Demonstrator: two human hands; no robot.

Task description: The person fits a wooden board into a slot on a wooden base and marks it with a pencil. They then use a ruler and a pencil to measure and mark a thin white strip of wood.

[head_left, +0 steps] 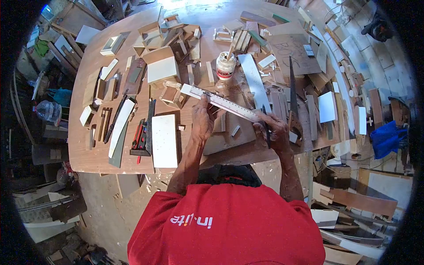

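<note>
A long white ruler [225,104] with markings is held between both hands above the wooden table, slanting down to the right. My left hand [204,118] grips it near its left part, fingers bent round its lower edge. At the ruler's right end, my right hand [274,128] pinches it and also has a dark, thin pencil-like tool [266,128] among its fingers. A small open wooden frame [173,95] stands just beyond the ruler's left end. Under the hands lies a flat brown board [229,141].
A labelled glue jar [225,66] stands behind the ruler. To the right is a handsaw [293,95]. A white panel [164,141], red-handled tools [139,138] and small wooden boxes [162,66] lie to the left. Wood offcuts surround the work spot.
</note>
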